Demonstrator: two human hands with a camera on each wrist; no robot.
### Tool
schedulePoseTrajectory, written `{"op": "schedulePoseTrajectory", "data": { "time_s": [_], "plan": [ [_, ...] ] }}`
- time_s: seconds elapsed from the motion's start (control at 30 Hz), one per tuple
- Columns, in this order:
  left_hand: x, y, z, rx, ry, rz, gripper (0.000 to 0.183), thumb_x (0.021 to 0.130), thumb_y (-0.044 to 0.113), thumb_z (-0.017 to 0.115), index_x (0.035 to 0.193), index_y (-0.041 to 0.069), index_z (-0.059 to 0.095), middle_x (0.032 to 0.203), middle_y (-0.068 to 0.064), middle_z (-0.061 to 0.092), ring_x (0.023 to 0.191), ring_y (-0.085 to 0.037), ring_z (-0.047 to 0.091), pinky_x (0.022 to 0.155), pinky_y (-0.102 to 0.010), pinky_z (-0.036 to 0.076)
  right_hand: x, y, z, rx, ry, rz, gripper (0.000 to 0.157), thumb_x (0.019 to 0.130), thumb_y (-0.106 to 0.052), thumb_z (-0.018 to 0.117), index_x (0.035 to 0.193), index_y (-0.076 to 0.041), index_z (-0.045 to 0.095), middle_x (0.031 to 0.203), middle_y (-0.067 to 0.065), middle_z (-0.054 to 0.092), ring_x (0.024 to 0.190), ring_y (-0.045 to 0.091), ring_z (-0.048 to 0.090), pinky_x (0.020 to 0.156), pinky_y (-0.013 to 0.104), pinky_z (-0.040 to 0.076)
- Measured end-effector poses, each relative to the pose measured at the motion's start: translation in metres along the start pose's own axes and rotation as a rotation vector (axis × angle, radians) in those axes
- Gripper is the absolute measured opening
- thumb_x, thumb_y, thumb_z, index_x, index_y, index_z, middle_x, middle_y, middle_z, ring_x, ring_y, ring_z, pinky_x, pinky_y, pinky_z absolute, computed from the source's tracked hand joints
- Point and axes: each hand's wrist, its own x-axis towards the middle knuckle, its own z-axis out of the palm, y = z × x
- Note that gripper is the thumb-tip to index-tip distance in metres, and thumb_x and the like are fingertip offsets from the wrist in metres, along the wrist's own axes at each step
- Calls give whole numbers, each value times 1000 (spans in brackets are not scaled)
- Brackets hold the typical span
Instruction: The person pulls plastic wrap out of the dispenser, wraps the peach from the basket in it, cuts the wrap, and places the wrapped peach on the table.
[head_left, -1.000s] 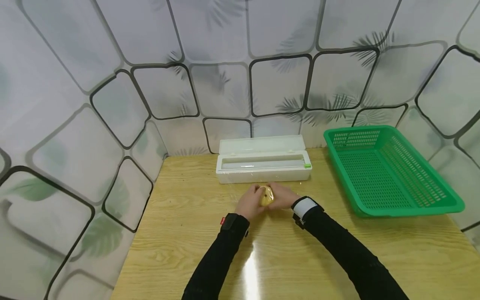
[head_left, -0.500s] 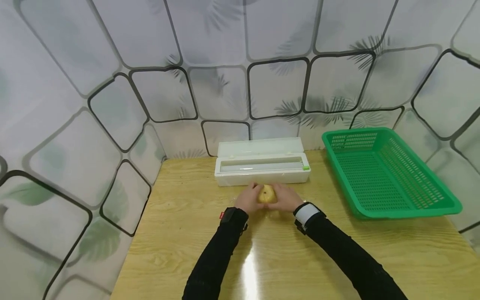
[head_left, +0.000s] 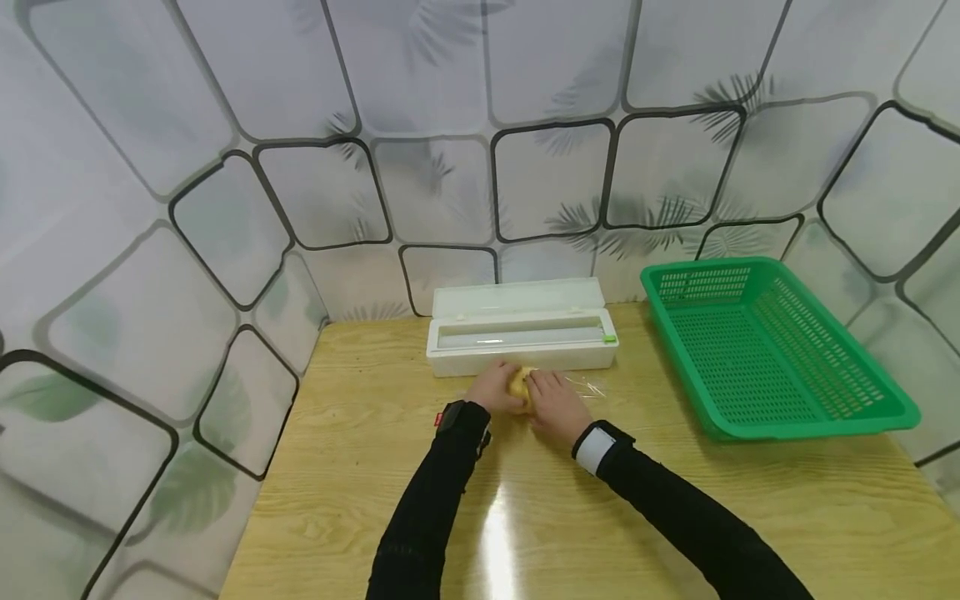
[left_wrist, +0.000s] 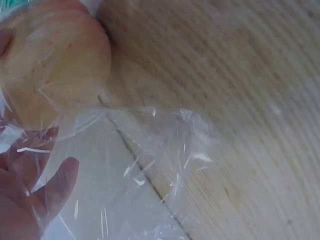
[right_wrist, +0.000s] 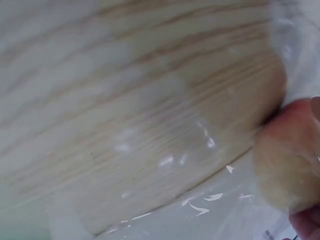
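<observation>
Both hands are at a yellow, red-blushed apple [head_left: 519,385] low over the table, in front of the white box. Clear plastic wrap [left_wrist: 185,145] covers the apple [left_wrist: 60,65] and spreads beyond it in loose, crinkled folds. From the left, my left hand [head_left: 492,388] holds it; in the left wrist view some fingers [left_wrist: 62,185] show through the film, a little off the fruit. My right hand [head_left: 558,410] lies over the right side, its fingers across the wrapped apple [right_wrist: 287,160]. A loose end of wrap [head_left: 585,387] sticks out on the right.
Just behind the hands stands a white wrap dispenser box [head_left: 525,358], its lid [head_left: 517,297] up and a roll [head_left: 517,338] inside. A green plastic basket [head_left: 810,432] sits on the right of the wooden table [head_left: 360,467]. A patterned wall covering [head_left: 450,192] rises behind.
My right hand has shifted left and over the apple, hiding more of it. The wrap's end now shows to the right. My left hand still holds the apple's left side.
</observation>
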Motion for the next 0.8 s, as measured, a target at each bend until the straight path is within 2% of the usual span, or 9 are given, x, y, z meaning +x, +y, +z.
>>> {"op": "schedulePoseTrajectory", "data": {
  "time_s": [0.2, 0.23, 0.33, 0.4, 0.47, 0.57, 0.7, 0.73, 0.8],
  "plan": [
    [9, -6, -3, -59, -2, 38, 54, 71, 14, 73, 116, -5, 51, 111, -16, 54, 100, -25, 51, 86, -34, 40, 3, -3, 3, -72, 4, 14, 63, 67, -26, 67, 117, 6, 46, 116, 19, 48, 109, 31, 44, 93, 42, 33],
    [17, -18, 7, -74, 18, 57, 54, 70, 17, 74, 115, -4, 52, 108, -14, 56, 95, -23, 52, 82, -32, 42, 4, -4, 3, -71, 6, 20, 62, 68, -25, 66, 118, 6, 46, 116, 19, 48, 110, 31, 43, 93, 42, 33],
    [61, -82, 63, -120, 70, 82, 67, 64, 46, 74, 112, 6, 51, 98, -3, 56, 82, -15, 53, 73, -27, 44, 6, -4, 4, -73, -2, 32, 60, 70, -23, 65, 119, 6, 45, 118, 19, 48, 112, 30, 43, 95, 40, 31],
    [84, -118, 95, -111, 117, 107, 72, 58, 54, 74, 108, 9, 49, 91, 2, 54, 76, -10, 50, 67, -23, 43, 7, -5, 5, -87, -9, 33, 59, 71, -24, 64, 119, 5, 46, 119, 19, 48, 112, 29, 42, 95, 40, 31],
    [98, -138, 114, -128, 126, 101, 72, 55, 55, 75, 105, 11, 48, 88, 4, 52, 72, -9, 49, 63, -21, 42, 8, -5, 6, -102, -1, 28, 57, 73, -23, 65, 118, 5, 46, 119, 19, 48, 112, 29, 43, 95, 39, 32],
    [84, -114, 93, -110, 127, 73, 59, 61, 32, 78, 101, 3, 47, 86, -4, 53, 71, -15, 49, 61, -24, 42, 10, -3, 12, -131, 28, 22, 53, 74, -22, 65, 116, 4, 47, 116, 18, 49, 110, 29, 44, 94, 39, 33],
    [75, -101, 81, -99, 135, 73, 55, 63, 34, 76, 98, 1, 49, 81, -5, 51, 69, -17, 47, 60, -26, 41, 14, 0, 20, -150, 69, 16, 45, 74, -17, 64, 109, 4, 47, 108, 18, 49, 103, 29, 45, 91, 37, 36],
    [78, -106, 84, -99, 146, 96, 55, 61, 38, 77, 94, 5, 49, 77, -1, 49, 66, -14, 45, 56, -24, 39, 15, 0, 21, -148, 73, 14, 44, 73, -16, 64, 108, 4, 47, 106, 18, 49, 101, 29, 46, 90, 37, 36],
    [76, -102, 81, -95, 113, 70, 52, 63, 38, 76, 95, 6, 51, 77, -1, 50, 66, -15, 46, 58, -26, 40, 16, 2, 21, -117, 94, 13, 42, 69, -13, 65, 104, 4, 48, 101, 17, 48, 96, 29, 46, 85, 36, 39]
  ]
}}
